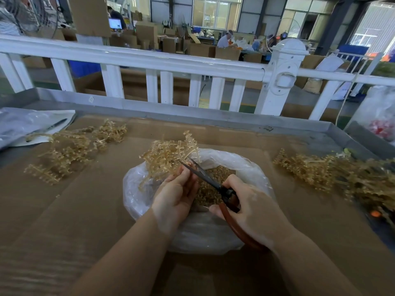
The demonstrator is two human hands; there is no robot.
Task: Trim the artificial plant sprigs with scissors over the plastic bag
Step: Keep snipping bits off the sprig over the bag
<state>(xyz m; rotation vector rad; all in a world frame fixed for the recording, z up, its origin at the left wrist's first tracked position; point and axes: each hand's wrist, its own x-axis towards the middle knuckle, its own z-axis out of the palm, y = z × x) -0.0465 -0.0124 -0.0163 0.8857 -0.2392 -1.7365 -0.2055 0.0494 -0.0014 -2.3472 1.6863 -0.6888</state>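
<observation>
The left hand gripped a tan sprig low on its stems, fingers curled round them, palm turned inward over the plastic bag. The right hand clasped the red handles of the scissors, blades parted and aimed up-left into the sprig's branches. The sprig looked light, thin and springy, probably brittle at the tips, so a hold near the base seemed best. Cut bits filled the bag. More sprigs lay in a left pile and a right pile on the cardboard-covered table.
</observation>
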